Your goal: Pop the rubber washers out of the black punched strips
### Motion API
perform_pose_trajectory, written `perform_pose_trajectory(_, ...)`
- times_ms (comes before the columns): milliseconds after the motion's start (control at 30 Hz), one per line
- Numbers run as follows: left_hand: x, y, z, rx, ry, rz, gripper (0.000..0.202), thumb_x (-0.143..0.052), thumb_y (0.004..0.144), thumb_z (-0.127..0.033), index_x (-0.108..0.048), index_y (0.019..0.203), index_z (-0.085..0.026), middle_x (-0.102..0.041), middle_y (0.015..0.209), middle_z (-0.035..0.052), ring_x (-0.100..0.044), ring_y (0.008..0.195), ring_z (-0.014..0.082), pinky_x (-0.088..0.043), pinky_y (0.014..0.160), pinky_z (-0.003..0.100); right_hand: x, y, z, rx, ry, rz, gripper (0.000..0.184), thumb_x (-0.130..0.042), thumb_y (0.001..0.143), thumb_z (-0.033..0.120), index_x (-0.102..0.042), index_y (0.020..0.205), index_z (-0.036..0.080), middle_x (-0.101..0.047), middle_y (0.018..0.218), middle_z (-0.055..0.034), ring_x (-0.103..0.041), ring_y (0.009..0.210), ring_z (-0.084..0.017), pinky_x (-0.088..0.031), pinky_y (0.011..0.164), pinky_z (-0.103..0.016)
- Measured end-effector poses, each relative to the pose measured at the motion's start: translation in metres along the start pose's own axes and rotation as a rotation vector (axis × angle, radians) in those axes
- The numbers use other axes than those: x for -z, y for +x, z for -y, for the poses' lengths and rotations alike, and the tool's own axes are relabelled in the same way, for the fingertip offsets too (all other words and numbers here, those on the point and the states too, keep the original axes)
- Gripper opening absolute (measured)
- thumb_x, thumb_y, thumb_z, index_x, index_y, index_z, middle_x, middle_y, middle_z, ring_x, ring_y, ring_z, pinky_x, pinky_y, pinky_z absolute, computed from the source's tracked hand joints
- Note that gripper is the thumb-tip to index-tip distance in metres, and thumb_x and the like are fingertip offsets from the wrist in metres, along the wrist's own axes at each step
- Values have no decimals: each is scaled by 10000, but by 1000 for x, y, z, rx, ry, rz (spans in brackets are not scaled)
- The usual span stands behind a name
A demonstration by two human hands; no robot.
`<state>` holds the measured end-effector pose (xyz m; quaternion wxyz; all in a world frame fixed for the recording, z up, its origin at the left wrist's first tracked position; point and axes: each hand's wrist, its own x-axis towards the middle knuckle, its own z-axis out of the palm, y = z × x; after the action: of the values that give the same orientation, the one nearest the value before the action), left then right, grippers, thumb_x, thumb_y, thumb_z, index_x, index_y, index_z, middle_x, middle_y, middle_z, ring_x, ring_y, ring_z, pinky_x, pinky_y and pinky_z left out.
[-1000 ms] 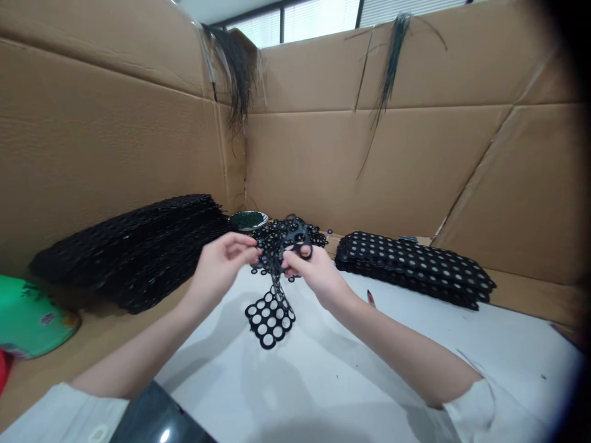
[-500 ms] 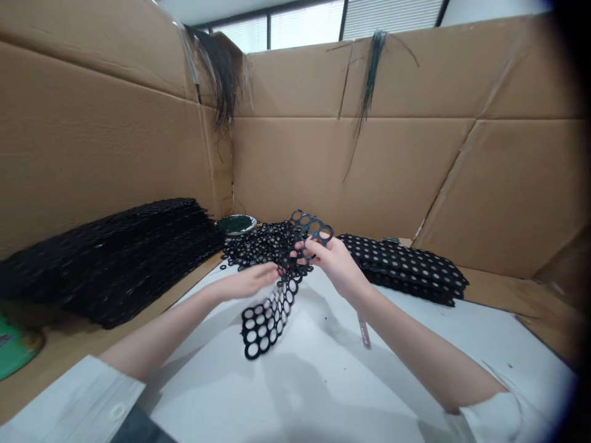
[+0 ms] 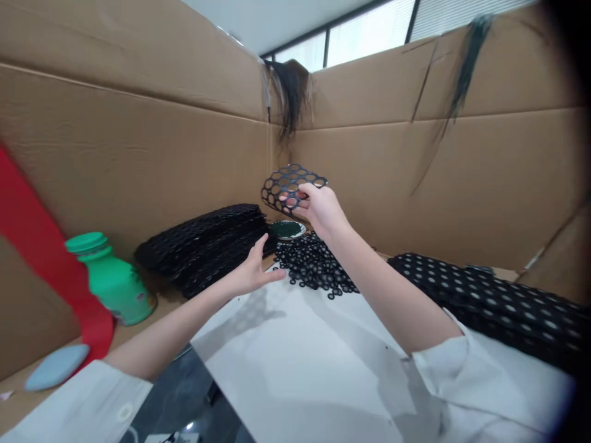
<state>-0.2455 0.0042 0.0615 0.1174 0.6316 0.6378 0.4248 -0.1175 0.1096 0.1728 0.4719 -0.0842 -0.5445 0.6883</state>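
Observation:
My right hand grips a black sheet full of round holes, raised and curling to the left above the work board. Lower and to the left, my left hand is empty, its thumb and fingers spread. A heap of small black rings lies on the board just right of my left hand. Behind the heap stands a white-rimmed dish with dark green contents. To the left of it is a tall stack of black perforated sheets.
Another stack of perforated sheets lies at the right. A green bottle, a red strip and a pale blue oval object are at the left. Cardboard walls enclose the back and left; dark strands hang in the corner.
The view has turned left. My right hand has lifted the perforated sheet off the board, up and to the left. My left hand has come away from the sheet and its fingers have spread.

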Motion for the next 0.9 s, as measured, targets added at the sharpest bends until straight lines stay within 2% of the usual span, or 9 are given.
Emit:
perform_pose_trajectory(133, 5, 5, -6, -97, 27, -364, 1086, -674, 603, -405, 91, 1339, -179, 5, 1413, 199, -86, 1305, 300, -193, 1022, 486, -63, 14, 5, 59, 91, 67, 158, -400, 780, 85, -406, 637, 152, -519, 557, 17, -621, 638, -114, -513, 655, -279)
perform_pose_trajectory(300, 55, 3, -30, -175, 279, -839, 936, -595, 703, -324, 79, 1339, -193, -16, 1423, 161, -76, 1314, 250, -186, 1041, 438, -125, 42, 9, 89, 246, 171, 139, -376, 799, 97, -381, 673, 153, -530, 657, 3, -619, 749, -122, -510, 698, -313)
perform_pose_trajectory(400, 94, -2, -33, -193, 604, -979, 989, -644, 655, -318, 34, 1349, -127, -16, 1425, 175, 8, 1317, 270, -91, 1064, 446, -152, 62, -1, 114, 303, 224, 127, -377, 804, 115, -368, 683, 152, -517, 688, -3, -621, 771, -130, -503, 706, -325)
perform_pose_trajectory(500, 128, -9, -30, -103, 860, -1068, 812, -554, 727, -252, -60, 1357, -116, -28, 1434, 174, 16, 1312, 308, -83, 1039, 513, -164, 81, -20, 144, 235, 214, 103, -392, 800, 140, -376, 699, 149, -501, 698, -2, -622, 744, -119, -501, 698, -300)
perform_pose_trajectory(600, 151, -17, -19, -18, 1065, -965, 582, -367, 795, -127, -187, 1348, -152, -219, 1400, 160, -184, 1286, 303, -212, 999, 494, -156, 97, -51, 171, -139, 119, 91, -359, 808, 168, -406, 734, 147, -526, 731, -12, -611, 701, -93, -499, 673, -250)
perform_pose_trajectory(667, 155, -21, -7, 69, 1203, -746, 506, -310, 797, -94, -309, 1301, -140, -430, 1262, 179, -382, 1179, 299, -327, 919, 455, -139, 104, -76, 143, -576, 52, 111, -346, 811, 192, -442, 773, 152, -555, 748, -18, -601, 695, -89, -492, 660, -227)
perform_pose_trajectory(733, 153, -25, 5, 176, 1316, -475, 432, -297, 797, -93, -435, 1206, -121, -559, 1083, 180, -511, 1035, 293, -399, 819, 418, -118, 110, -102, 84, -755, 34, 70, -437, 760, 192, -488, 763, 144, -578, 727, -41, -599, 731, -135, -486, 673, -257)
perform_pose_trajectory(833, 145, -30, 19, 269, 1375, -222, 400, -287, 794, -77, -515, 1118, -136, -623, 926, 147, -592, 867, 253, -435, 720, 356, -91, 116, -131, 18, -941, 6, 46, -520, 683, 160, -539, 711, 130, -597, 714, -79, -591, 788, -206, -461, 722, -320)
perform_pose_trajectory(900, 142, -33, 23, 270, 1369, -206, 434, -283, 788, -61, -497, 1153, -158, -630, 935, 132, -601, 851, 234, -439, 709, 335, -82, 119, -140, 6, -1054, -22, 78, -521, 686, 176, -560, 722, 118, -608, 763, -114, -579, 829, -237, -444, 745, -351)
